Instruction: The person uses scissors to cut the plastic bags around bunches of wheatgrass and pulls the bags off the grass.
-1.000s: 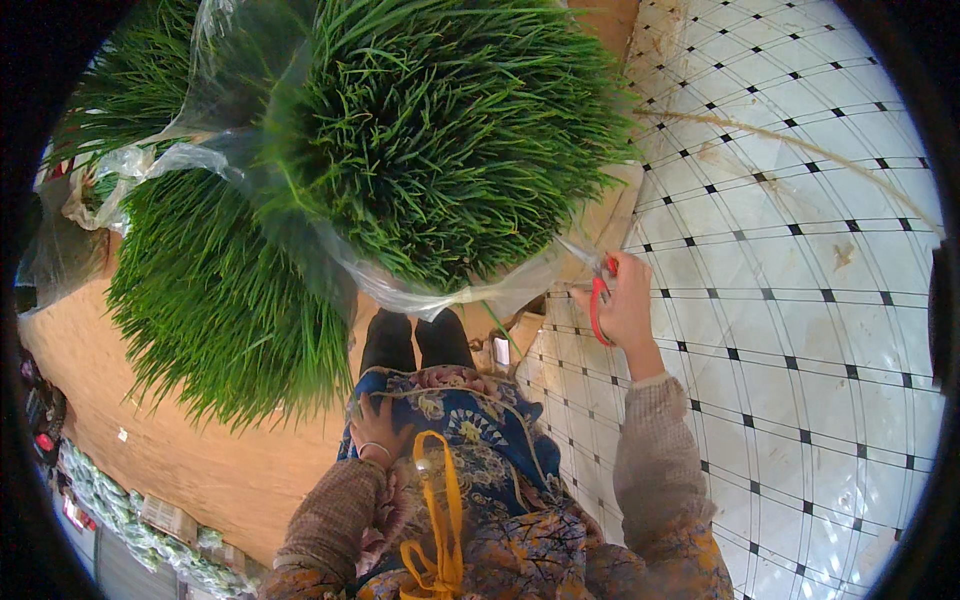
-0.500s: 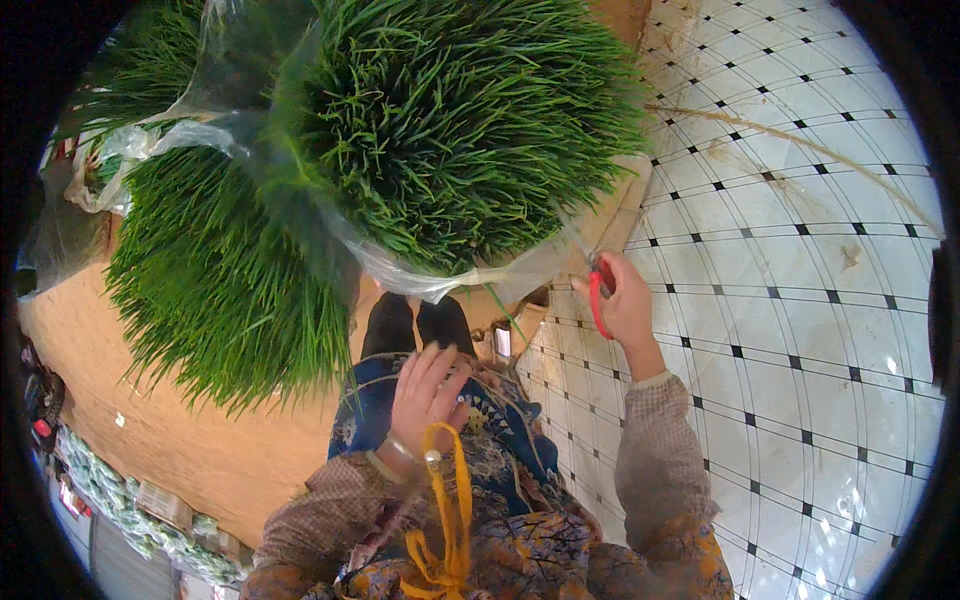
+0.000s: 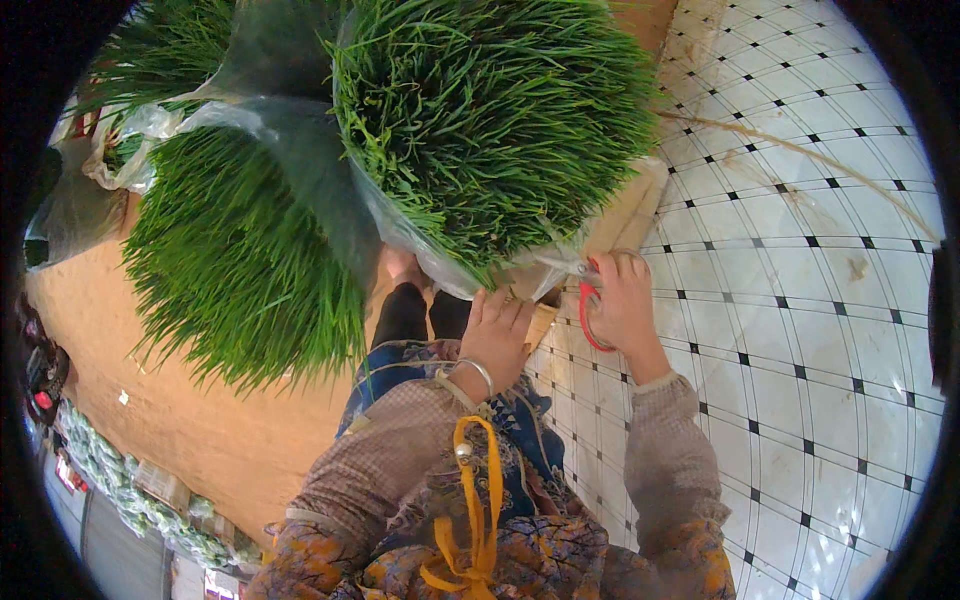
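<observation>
A dense bundle of long green grass-like leaves point(image 3: 500, 130) stands in front of me, wrapped in a clear plastic bag point(image 3: 410, 240). At the bag's near rim, my left hand point(image 3: 497, 335) has its fingers bent over the plastic edge; the thumb is hidden. In my right hand point(image 3: 628, 305) is a pair of scissors point(image 3: 597, 320) with red handles. Their blades point left, at the plastic on the bundle's near right side. I cannot tell whether the blades are apart.
Another bagged green bundle point(image 3: 250, 260) leans to the left, with more greens point(image 3: 160, 60) behind it. Brown cardboard point(image 3: 640, 205) lies under the right side. White tiled-pattern flooring point(image 3: 780, 300) spreads to the right; a tan floor point(image 3: 200, 430) lies at left. A thin strand point(image 3: 800, 148) crosses the tiles.
My left hand has risen from my lap to the bag's near rim. The scissors now point left instead of up and left. The bundles have shifted slightly right in view.
</observation>
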`<control>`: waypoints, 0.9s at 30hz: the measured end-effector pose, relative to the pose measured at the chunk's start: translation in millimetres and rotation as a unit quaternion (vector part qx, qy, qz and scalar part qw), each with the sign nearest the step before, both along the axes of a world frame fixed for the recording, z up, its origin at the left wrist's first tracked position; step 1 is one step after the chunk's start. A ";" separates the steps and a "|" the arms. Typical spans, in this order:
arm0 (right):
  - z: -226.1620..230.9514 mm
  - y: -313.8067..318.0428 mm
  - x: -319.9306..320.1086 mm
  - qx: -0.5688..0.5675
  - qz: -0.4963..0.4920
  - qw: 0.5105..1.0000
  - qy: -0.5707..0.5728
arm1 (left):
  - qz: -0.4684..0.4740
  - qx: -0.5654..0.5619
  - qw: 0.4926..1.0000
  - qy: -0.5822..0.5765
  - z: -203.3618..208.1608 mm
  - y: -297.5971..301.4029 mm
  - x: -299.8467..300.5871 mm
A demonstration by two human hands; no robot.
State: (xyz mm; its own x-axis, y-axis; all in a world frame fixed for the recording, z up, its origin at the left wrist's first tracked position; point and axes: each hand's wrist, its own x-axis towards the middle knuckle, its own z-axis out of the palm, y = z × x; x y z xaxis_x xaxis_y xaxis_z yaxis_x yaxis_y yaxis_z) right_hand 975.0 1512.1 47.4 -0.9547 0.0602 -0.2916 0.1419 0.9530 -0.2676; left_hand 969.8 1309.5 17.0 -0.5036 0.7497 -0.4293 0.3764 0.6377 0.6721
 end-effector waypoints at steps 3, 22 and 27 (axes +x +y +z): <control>-16.0 -4.7 -2.5 -0.061 -0.108 0.991 -0.044 | 0.033 -0.029 0.999 0.027 11.5 2.4 -7.3; -35.5 -63.8 -16.2 -0.213 -0.088 0.970 -0.074 | 0.054 -0.081 0.989 0.110 14.8 -64.2 -7.4; -16.7 -57.1 49.7 -0.360 -0.331 0.865 -0.111 | 0.043 -0.082 0.995 0.040 36.0 -91.2 25.3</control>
State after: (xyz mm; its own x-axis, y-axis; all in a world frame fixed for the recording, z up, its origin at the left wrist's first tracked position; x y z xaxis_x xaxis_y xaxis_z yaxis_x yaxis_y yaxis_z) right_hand 1024.7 1455.0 30.7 -0.6959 0.2987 -0.6531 0.7172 0.2419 -0.6535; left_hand 995.2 1218.3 53.1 -0.6001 0.6257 -0.4984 0.3641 0.7684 0.5263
